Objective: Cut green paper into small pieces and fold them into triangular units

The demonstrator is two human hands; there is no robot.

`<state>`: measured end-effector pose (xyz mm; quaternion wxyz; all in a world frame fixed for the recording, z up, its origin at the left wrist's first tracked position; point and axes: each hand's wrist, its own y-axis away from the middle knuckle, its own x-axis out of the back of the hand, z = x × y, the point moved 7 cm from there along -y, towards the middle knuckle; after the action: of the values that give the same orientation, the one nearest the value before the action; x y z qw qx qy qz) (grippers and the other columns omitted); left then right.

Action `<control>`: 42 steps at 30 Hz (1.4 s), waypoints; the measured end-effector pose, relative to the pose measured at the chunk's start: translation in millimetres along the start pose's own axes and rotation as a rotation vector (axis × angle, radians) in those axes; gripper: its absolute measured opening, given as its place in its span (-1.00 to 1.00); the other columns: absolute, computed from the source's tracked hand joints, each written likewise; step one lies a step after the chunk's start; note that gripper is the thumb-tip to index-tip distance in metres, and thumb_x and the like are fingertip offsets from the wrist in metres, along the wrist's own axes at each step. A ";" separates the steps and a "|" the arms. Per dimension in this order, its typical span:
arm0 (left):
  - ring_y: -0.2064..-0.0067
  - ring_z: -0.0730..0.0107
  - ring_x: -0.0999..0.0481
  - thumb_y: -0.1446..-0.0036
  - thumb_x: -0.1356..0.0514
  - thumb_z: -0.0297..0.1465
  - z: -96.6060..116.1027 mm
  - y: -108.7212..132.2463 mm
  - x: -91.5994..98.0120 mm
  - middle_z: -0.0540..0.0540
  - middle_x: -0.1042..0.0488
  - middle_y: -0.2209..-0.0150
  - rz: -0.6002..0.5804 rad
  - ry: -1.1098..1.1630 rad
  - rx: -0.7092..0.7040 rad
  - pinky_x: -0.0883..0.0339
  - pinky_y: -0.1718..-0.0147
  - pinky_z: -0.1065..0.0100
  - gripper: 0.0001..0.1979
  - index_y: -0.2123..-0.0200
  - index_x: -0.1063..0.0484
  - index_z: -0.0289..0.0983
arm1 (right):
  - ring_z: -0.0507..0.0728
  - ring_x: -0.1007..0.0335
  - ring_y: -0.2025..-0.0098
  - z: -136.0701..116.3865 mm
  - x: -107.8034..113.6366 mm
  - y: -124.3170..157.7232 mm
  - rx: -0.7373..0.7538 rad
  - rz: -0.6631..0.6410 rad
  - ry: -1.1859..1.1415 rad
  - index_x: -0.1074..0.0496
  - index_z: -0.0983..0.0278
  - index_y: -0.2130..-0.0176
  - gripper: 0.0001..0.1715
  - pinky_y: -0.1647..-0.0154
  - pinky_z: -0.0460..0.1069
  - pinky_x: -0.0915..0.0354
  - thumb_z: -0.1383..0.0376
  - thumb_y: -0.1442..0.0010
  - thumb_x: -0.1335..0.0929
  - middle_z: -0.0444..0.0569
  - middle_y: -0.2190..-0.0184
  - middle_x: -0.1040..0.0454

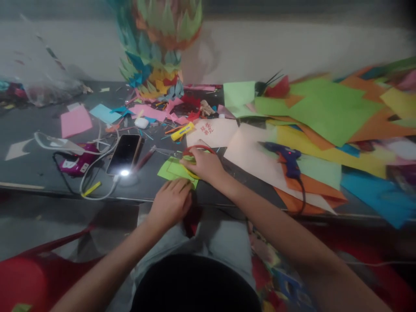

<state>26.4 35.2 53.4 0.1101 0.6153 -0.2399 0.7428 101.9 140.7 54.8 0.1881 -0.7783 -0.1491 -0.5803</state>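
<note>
My right hand (204,165) rests on the red-handled scissors (195,149) at the table's front edge, fingers curled over the handles and over a green paper piece (169,169). The scissors' blades point left toward a phone. My left hand (171,201) sits just below the table edge, fingers curled together against the green paper's lower corner; what it pinches is hidden. Both forearms reach up from my lap.
A phone (125,152) with its light on lies left of the scissors, with white cables and a purple device (78,162). A blue glue gun (287,158) lies on coloured paper sheets (325,108) at right. A tall layered paper sculpture (159,47) stands behind.
</note>
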 end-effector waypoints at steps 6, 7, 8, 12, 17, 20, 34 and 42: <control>-0.13 0.02 -0.27 -0.16 -0.06 -0.26 19.1 11.0 -12.2 -0.32 -0.35 -0.05 0.014 -0.055 0.007 -0.16 -0.08 0.09 -0.53 -0.09 -0.29 -0.38 | 0.22 -0.47 0.26 -6.1 -0.2 15.3 -0.055 0.015 0.076 -0.27 0.27 0.03 -0.47 0.38 -0.01 -0.23 -0.04 -0.23 -0.13 0.05 0.18 -0.51; -0.14 0.00 -0.27 -0.16 -0.06 -0.23 19.6 12.3 -13.3 -0.34 -0.34 -0.06 0.012 -0.066 0.019 -0.16 -0.08 0.07 -0.51 -0.09 -0.28 -0.38 | 0.22 -0.47 0.26 -7.6 -0.9 17.9 -0.066 0.011 0.092 -0.27 0.28 0.04 -0.47 0.39 -0.02 -0.22 -0.04 -0.24 -0.11 0.07 0.18 -0.51; -0.14 -0.01 -0.27 -0.16 -0.06 -0.21 19.7 13.3 -14.1 -0.36 -0.33 -0.06 0.010 -0.075 0.032 -0.16 -0.08 0.07 -0.49 -0.10 -0.28 -0.38 | 0.22 -0.47 0.27 -8.8 -1.5 20.5 -0.077 0.010 0.109 -0.27 0.29 0.05 -0.45 0.40 -0.02 -0.22 -0.05 -0.24 -0.10 0.08 0.19 -0.50; -0.13 -0.02 -0.28 -0.16 -0.07 -0.20 19.5 14.7 -16.7 -0.36 -0.32 -0.09 0.007 -0.096 0.062 -0.18 -0.06 0.05 -0.51 -0.08 -0.31 -0.37 | 0.21 -0.46 0.30 -10.6 -2.7 24.9 -0.079 0.041 0.149 -0.26 0.28 0.05 -0.43 0.42 -0.03 -0.20 -0.07 -0.25 -0.06 0.09 0.20 -0.49; -0.15 0.01 -0.25 -0.16 -0.08 -0.23 19.0 15.3 -16.7 -0.33 -0.30 -0.12 0.010 -0.071 0.052 -0.15 -0.08 0.07 -0.51 -0.10 -0.28 -0.37 | 0.22 -0.43 0.23 5.9 -2.1 5.4 -0.091 0.079 0.170 -0.23 0.27 -0.04 -0.41 0.34 0.00 -0.22 -0.06 -0.27 -0.05 0.12 0.14 -0.47; -0.16 0.02 -0.24 -0.17 -0.07 -0.23 18.6 15.3 -15.6 -0.32 -0.30 -0.12 0.006 -0.062 0.057 -0.14 -0.08 0.07 -0.51 -0.10 -0.27 -0.38 | 0.23 -0.43 0.21 19.3 1.6 -11.8 -0.109 0.112 0.181 -0.22 0.29 -0.05 -0.41 0.33 0.01 -0.23 -0.05 -0.26 -0.08 0.12 0.14 -0.47; 0.09 0.25 -0.45 -0.21 -0.05 -0.34 -10.0 20.0 1.1 -0.12 -0.50 0.24 0.176 0.121 0.230 -0.24 0.01 0.17 -0.79 0.40 -0.40 -0.26 | 0.19 -0.39 0.23 45.0 58.2 -43.8 -0.151 0.330 -0.167 -0.24 0.30 0.05 -0.47 0.28 0.02 -0.25 -0.03 -0.24 -0.09 0.06 0.23 -0.47; -0.09 -0.07 -0.29 -0.07 -0.17 -0.17 -52.3 12.3 0.9 -0.33 -0.36 -0.05 0.158 -0.014 0.501 -0.21 0.03 -0.01 -0.53 0.02 -0.30 -0.33 | 0.05 -0.29 0.42 45.2 98.7 -15.2 -0.144 0.362 -0.830 -0.16 0.22 0.04 -0.54 0.46 -0.03 -0.27 0.04 -0.14 -0.23 -0.07 0.31 -0.37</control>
<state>-24.5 50.2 44.9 -0.1058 0.6077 -0.0966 0.7811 161.2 176.5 139.7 0.1559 -0.9696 -0.0327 -0.1860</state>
